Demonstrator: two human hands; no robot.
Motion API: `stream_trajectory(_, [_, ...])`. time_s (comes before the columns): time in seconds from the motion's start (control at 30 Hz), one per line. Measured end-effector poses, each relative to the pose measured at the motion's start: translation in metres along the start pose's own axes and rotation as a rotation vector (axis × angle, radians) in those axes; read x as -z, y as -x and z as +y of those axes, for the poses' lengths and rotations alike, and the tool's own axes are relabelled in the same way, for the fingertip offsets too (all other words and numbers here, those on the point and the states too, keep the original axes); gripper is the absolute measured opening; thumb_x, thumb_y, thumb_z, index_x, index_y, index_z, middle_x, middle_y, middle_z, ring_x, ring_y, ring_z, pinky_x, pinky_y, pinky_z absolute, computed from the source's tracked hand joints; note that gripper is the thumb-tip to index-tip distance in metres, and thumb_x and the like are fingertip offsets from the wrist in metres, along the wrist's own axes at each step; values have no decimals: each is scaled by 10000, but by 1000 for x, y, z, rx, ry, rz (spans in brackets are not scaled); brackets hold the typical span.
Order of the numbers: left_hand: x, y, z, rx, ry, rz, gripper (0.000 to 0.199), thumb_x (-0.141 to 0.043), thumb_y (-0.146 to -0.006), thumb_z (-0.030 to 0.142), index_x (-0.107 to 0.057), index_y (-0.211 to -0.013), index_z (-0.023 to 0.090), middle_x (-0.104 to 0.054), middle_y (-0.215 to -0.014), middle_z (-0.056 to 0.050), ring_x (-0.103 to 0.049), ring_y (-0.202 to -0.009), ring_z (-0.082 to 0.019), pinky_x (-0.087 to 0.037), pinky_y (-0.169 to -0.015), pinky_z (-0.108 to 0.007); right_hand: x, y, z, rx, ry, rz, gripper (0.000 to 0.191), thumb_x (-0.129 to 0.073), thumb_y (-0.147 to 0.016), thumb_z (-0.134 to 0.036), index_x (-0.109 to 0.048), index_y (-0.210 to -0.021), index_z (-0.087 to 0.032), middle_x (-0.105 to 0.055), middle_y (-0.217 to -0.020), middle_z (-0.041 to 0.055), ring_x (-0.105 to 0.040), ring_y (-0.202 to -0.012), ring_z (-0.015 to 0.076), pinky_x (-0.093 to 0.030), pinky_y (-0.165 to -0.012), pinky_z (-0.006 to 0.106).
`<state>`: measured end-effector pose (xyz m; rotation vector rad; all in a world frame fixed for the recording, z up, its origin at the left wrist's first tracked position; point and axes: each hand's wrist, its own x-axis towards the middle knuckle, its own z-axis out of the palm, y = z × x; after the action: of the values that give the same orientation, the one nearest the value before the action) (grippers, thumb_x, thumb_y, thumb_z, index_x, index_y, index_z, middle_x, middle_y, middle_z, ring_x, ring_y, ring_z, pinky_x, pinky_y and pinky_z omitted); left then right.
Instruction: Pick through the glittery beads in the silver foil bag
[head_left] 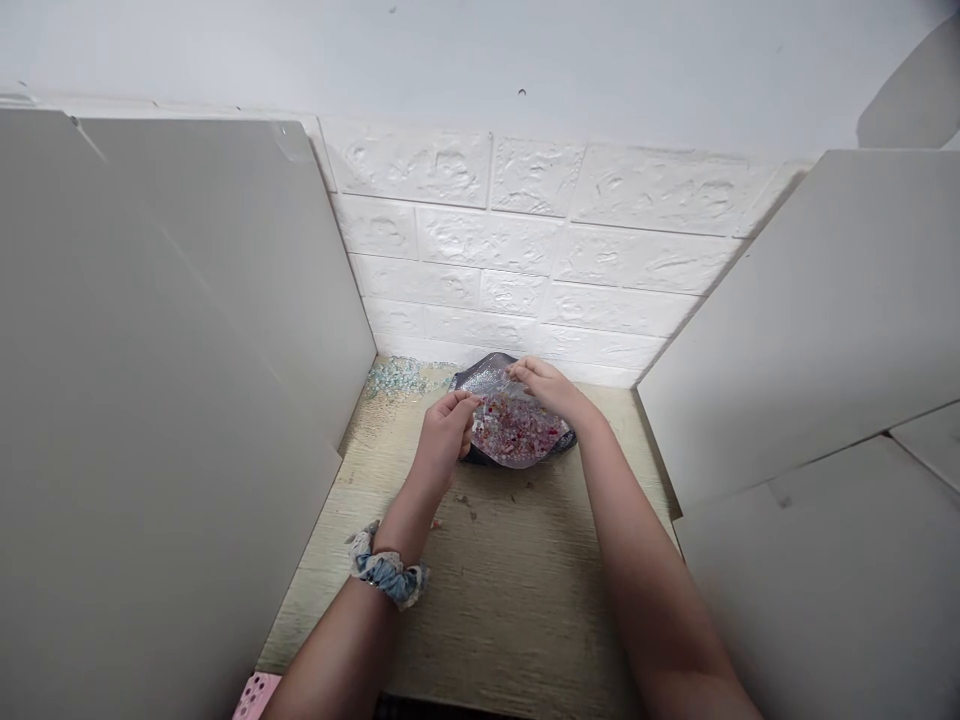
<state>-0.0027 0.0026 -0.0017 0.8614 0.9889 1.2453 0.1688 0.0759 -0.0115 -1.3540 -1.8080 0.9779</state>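
A dark bag with a silvery inside stands open at the back of the wooden tabletop. Inside it lies a heap of small red, pink and clear beads. My left hand is closed at the bag's left side, thumb and fingertips pinched together over the beads. Above the bag's far right part, my right hand has its fingers bent and pressed together. Whatever either pinch holds is too small to make out. A blue and white scrunchie circles my left wrist.
Pale blue-clear beads are scattered in the back left corner of the tabletop. Grey panels stand at left and right, with a white brick-patterned wall behind. A pink dotted thing shows at bottom left.
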Motion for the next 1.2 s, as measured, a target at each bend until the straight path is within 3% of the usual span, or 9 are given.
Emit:
stream_trajectory(0.17, [-1, 0, 0, 16, 8, 12, 216, -622, -620, 302, -466, -703, 176, -271, -456, 114, -182, -348, -8, -110, -326, -134, 6, 2, 1, -7, 288, 46, 233, -456, -853, -192, -602, -1028, -147, -611, -1090, 58, -532, -1007, 146, -373, -905, 258])
stream_trajectory(0.3, [0, -1, 0, 20, 13, 21, 213, -617, -619, 297, -460, -696, 175, -253, -438, 121, -165, -346, -7, -105, -324, -130, 22, 12, -7, -120, 540, 123, 285, -499, -816, -123, -630, -1069, -101, -607, -1130, 109, -532, -1054, 184, -371, -923, 269])
stream_trajectory(0.43, [1, -2, 0, 23, 16, 24, 212, -617, -617, 290, -459, -699, 175, -254, -428, 124, -164, -342, -7, -103, -323, -131, 27, 18, -16, -184, 634, 77, 276, -515, -786, -89, -666, -1016, -101, -645, -1058, 104, -567, -999, 192, -400, -876, 264])
stream_trajectory(0.57, [1, -1, 2, 10, 28, 35, 206, -612, -621, 287, -458, -699, 174, -240, -420, 129, -156, -334, -7, -97, -323, -133, 6, 14, -19, -107, 592, 0, 272, -498, -783, -89, -690, -964, -153, -662, -1016, 72, -582, -970, 183, -423, -855, 262])
stream_trajectory(0.7, [2, -1, 2, -12, 29, 36, 195, -607, -631, 283, -459, -698, 174, -245, -415, 129, -162, -328, -8, -97, -323, -136, -26, 6, -14, 3, 543, -155, 285, -465, -788, -98, -707, -895, -204, -674, -963, 44, -603, -904, 197, -456, -822, 285])
stream_trajectory(0.83, [2, -2, 1, -18, 32, 39, 188, -604, -632, 274, -451, -682, 177, -247, -416, 127, -166, -324, -9, -91, -325, -141, -41, 1, -3, -21, 575, -195, 284, -466, -759, -52, -705, -812, -197, -674, -940, 67, -602, -940, 232, -456, -842, 314])
stream_trajectory(1.03, [4, -3, 0, -29, 29, 36, 198, -612, -634, 286, -454, -685, 178, -243, -427, 124, -166, -331, -11, -88, -328, -142, -29, 6, 3, -157, 699, -147, 286, -453, -787, -58, -678, -898, -194, -648, -1023, 109, -570, -1021, 221, -446, -853, 291])
stream_trajectory(1.2, [4, -3, 1, -37, 19, 35, 193, -608, -633, 288, -464, -692, 173, -247, -424, 124, -170, -329, -10, -92, -326, -139, -21, 17, -7, -415, 866, -47, 369, -356, -824, -45, -644, -1051, -84, -616, -1063, 198, -597, -987, 270, -474, -787, 334])
